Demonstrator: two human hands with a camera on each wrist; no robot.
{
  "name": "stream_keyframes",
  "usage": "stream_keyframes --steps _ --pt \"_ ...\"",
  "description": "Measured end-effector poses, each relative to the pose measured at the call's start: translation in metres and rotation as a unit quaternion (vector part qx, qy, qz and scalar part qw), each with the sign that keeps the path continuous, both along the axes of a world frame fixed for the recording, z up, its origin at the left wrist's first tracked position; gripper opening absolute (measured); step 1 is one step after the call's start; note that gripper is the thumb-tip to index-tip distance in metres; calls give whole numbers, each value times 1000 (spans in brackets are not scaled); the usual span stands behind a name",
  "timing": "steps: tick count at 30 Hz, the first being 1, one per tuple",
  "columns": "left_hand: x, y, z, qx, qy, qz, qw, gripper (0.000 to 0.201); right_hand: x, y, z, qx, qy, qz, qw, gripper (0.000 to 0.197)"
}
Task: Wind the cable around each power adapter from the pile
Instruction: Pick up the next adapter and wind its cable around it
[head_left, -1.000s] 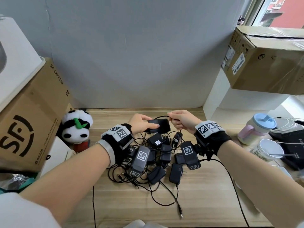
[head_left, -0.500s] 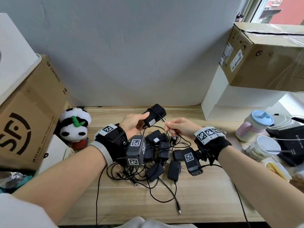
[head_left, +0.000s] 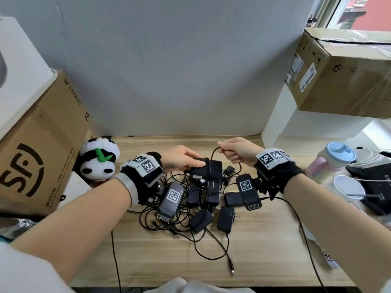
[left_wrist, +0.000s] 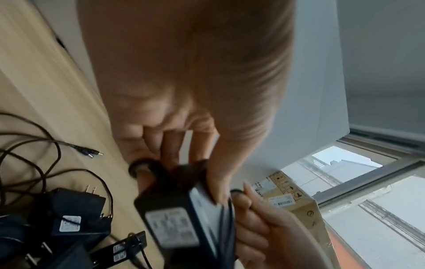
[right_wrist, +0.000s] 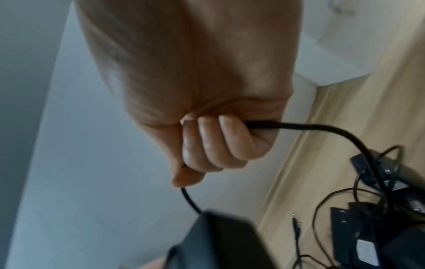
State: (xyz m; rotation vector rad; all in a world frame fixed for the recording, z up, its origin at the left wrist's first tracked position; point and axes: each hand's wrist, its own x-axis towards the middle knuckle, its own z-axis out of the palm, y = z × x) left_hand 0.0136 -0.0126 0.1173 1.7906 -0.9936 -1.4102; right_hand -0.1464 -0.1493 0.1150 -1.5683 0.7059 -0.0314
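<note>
Mid-wind: left hand (head_left: 179,158) clamps adapter (head_left: 208,169) above pile (head_left: 196,199); right hand (head_left: 238,152) fist-grips cable (right_wrist: 322,127). Next: loop cable round adapter, keep tension.

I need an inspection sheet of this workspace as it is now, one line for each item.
Surface: wooden desk, partly bare at the front.
Job's things: held adapter raised over the pile of adapters.
Clutter: panda toy, cup, lidded bottle.
Grippers: left hand grips the held adapter; right hand pinches its cable.
Cables: loose leads tangled through the pile; one plug end near the front edge.
Surroundings: grey wall, cardboard boxes on both sides, window at upper right.
</note>
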Motion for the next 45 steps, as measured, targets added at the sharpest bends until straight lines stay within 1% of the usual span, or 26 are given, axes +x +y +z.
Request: stream_keyframes --steps 2,4,6,8,11,14,16,18,19,21,22,23,25,26,28,30,32,33,34,35,36,37,39,42,44,45 --pt "-1 -5 -6 -22 -39 75 996 30 5 7 4 -12 -19 18 1000 30" --pt "1 -10 -13 -46 -29 148 988 36 7 14 3 -37 -28 36 998 28" --pt "2 -12 -16 -65 22 203 977 37 6 17 -1 -64 -34 36 997 28" --pt "4 -11 -16 -87 97 249 960 33 3 18 -4 -80 -34 30 996 30" --pt "9 -8 -18 -106 175 294 934 31 0 18 -8 -56 -40 30 997 30" --pt "13 -6 -24 -112 217 295 924 36 1 18 -10 -34 -40 32 998 29" --pt "13 -5 -26 -115 236 291 920 29 2 18 -11 -24 -42 29 998 29" --pt "12 -2 -26 -114 262 271 919 18 3 17 -12 -21 -38 24 999 31" --pt "12 0 -25 -113 281 259 917 16 3 17 -12 -24 -31 24 999 32" --pt "14 5 -21 -112 328 223 911 19 1 15 -13 -36 -9 23 999 37" --pt "16 8 -18 -111 339 186 915 25 0 14 -14 -36 -1 20 999 39" --pt "17 10 -16 -105 335 138 926 30 -1 11 -14 -30 1 11 999 39" --pt "17 13 -10 -71 277 34 958 34 -1 7 -11 -37 15 -2 999 40" --pt "16 14 -7 -48 226 -5 973 31 0 5 -7 -56 30 -1 998 41" --pt "12 14 -1 -11 108 -49 993 23 5 5 3 -76 43 4 996 36" --pt "6 12 3 -3 4 -55 998 29 10 10 12 -63 25 12 998 31" --pt "1 9 3 -25 -53 -12 998 32 14 18 17 -39 -2 31 999 29" --pt "1 7 1 -40 -63 27 997 32 16 22 17 -26 -13 41 999 28" --pt "0 6 -1 -53 -52 72 995 34 16 25 16 -13 -22 49 998 28" --pt "1 4 -3 -62 -18 116 991 36 16 27 14 -3 -30 56 998 28" --pt "2 3 -4 -73 33 157 984 37 15 29 13 2 -34 63 997 28" --pt "3 3 -5 -85 84 193 974 38 13 30 11 5 -37 67 997 29" --pt "5 2 -6 -107 159 250 949 36 9 30 7 6 -39 72 997 30" --pt "8 4 -4 -128 253 292 913 28 4 29 2 1 -24 77 997 29" --pt "7 6 -1 -137 303 296 896 18 1 29 -2 -1 -13 80 997 29" --pt "7 8 0 -139 319 293 890 16 0 28 -4 -2 -7 83 997 30"
